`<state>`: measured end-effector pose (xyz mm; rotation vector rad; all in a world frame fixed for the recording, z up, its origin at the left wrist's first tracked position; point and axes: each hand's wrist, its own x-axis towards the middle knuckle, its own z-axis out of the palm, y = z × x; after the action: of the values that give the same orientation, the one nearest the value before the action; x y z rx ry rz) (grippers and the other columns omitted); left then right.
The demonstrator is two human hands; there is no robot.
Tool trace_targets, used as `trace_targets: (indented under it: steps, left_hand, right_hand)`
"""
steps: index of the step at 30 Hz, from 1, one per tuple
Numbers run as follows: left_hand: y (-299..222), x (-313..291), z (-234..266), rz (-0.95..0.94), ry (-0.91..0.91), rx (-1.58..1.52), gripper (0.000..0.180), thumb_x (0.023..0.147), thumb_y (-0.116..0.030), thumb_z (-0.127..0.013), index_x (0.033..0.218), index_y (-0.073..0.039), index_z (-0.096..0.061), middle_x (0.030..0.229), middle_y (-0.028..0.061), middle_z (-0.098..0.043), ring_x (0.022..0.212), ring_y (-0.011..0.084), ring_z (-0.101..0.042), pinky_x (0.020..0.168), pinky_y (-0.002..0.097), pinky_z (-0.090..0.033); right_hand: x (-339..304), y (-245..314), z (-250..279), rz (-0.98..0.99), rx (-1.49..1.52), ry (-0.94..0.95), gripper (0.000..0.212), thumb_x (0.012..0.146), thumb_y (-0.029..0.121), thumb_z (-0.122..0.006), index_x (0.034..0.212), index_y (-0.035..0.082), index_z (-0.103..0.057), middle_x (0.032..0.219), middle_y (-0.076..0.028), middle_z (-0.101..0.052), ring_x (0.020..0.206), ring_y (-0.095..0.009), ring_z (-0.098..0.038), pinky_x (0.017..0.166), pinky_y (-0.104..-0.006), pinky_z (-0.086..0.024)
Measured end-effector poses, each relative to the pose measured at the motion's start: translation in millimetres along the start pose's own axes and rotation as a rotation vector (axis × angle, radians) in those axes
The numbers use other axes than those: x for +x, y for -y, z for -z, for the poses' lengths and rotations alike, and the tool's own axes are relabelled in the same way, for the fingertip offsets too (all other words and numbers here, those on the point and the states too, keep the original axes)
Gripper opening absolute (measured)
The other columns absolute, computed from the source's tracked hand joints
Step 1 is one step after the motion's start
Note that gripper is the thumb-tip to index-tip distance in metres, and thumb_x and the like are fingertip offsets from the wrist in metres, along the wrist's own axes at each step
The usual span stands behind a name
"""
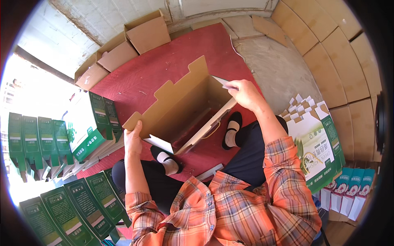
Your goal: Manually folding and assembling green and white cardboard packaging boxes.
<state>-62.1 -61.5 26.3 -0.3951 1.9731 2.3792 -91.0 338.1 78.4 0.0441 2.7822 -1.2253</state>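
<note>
An open cardboard carton (180, 92), brown inside, is held in front of me above the red floor covering. Its long far panel has a tabbed edge, and a yellow cord handle (211, 132) shows on the near side. Red shows through between its walls at the bottom. My left hand (133, 137) is closed on the carton's left corner, thumb on the inside, beside a white end flap (159, 143). On the right, my right hand (245, 95) pinches the other end flap (221, 81) with the fingers together.
Folded green-and-white cartons (88, 123) stand at left, with several green ones (78, 205) nearer. At right lies a stack of flat cartons (312, 143) beside pink-and-teal boxes (349, 184). Brown boxes (332, 53) form a wall; open brown boxes (147, 33) line the back.
</note>
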Motion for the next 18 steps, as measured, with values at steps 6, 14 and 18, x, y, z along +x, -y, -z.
trace_targets:
  steps: [6,14,18]
  left_hand:
    - [-5,22,0,-0.022,0.101,0.074,0.025,0.09,-0.019,-0.069,0.106,-0.001,-0.067,0.098,0.0051,-0.069,0.089,0.0143,-0.063,0.083,0.0285,-0.048]
    - [-1,27,-16,-0.206,-0.166,0.159,0.065,0.088,-0.013,-0.07,0.141,-0.001,-0.036,0.123,0.013,-0.056,0.114,0.0208,-0.052,0.098,0.0332,-0.041]
    - [-23,-5,-35,-0.899,-0.499,0.898,0.071,0.08,-0.01,-0.073,0.141,0.0,-0.038,0.119,0.0188,-0.056,0.116,0.0361,-0.049,0.102,0.0432,-0.038]
  right_hand:
    - [-22,11,31,-0.08,-0.487,0.088,0.031,0.078,0.023,-0.065,0.103,0.006,-0.07,0.095,-0.017,-0.069,0.093,-0.034,-0.066,0.084,-0.0438,-0.05]
    - [-2,-1,25,-0.049,-0.439,0.064,0.024,0.084,0.021,-0.053,0.086,0.005,-0.071,0.089,-0.019,-0.068,0.088,-0.039,-0.064,0.082,-0.0472,-0.049]
    - [3,-5,30,-0.049,-0.369,0.03,0.026,0.087,0.022,-0.052,0.087,0.005,-0.071,0.09,-0.02,-0.067,0.089,-0.039,-0.063,0.081,-0.0466,-0.048]
